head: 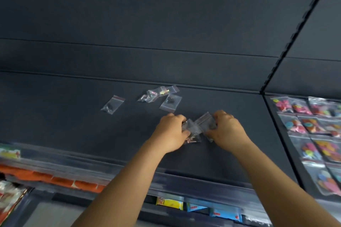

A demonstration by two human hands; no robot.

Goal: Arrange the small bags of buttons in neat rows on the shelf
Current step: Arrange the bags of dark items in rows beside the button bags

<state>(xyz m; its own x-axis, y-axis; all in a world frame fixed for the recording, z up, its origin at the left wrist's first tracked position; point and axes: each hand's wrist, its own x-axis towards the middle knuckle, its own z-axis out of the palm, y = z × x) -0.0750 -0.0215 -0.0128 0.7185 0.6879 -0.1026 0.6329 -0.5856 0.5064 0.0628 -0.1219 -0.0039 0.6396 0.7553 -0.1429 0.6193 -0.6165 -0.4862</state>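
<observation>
Two bare forearms, no sleeves; left hand [170, 131], right hand [227, 129] ungloved.

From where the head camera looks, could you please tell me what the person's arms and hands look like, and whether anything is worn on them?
Both forearms are bare up to the frame's lower edge: no sleeves or gloves show. The left hand and right hand carry no visible watch, bracelet or ring, though motion blur could hide something small. The fingers are too blurred for nail detail.

- Both hands meet over the dark shelf [73, 116], left hand [170, 132] and right hand [227, 130] gripping a bunch of small clear bags [198, 127] between them.
- Three loose bags lie toward eleven o'clock: one apart [112, 105], two touching [158, 93].
- Rows of colourful button packets [310, 125] fill the neighbouring shelf at three o'clock.
</observation>
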